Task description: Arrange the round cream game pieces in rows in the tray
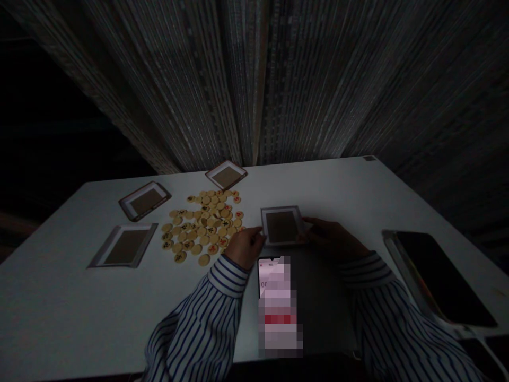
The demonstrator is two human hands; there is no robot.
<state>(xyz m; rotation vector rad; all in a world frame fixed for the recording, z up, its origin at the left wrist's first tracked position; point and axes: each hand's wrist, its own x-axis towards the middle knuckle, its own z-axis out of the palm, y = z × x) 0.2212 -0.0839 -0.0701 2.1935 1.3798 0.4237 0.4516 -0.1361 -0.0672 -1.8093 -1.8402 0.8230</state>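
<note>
A small shallow open box with a pale rim and a brown bottom is between my two hands. My left hand is closed, its fingertips at the box's left edge. On the opposite side, my right hand grips the right edge, thumb and fingers drawn together. Just left of the box lies a loose heap of round wooden Chinese chess pieces. Some show red or black characters; others lie blank side up. A lit phone, partly pixelated, lies below the box between my forearms.
Three similar shallow boxes stand around the pieces: one at the back, one at the far left and one nearer left. A dark tablet-like device lies right on the white table. Behind hangs a string curtain.
</note>
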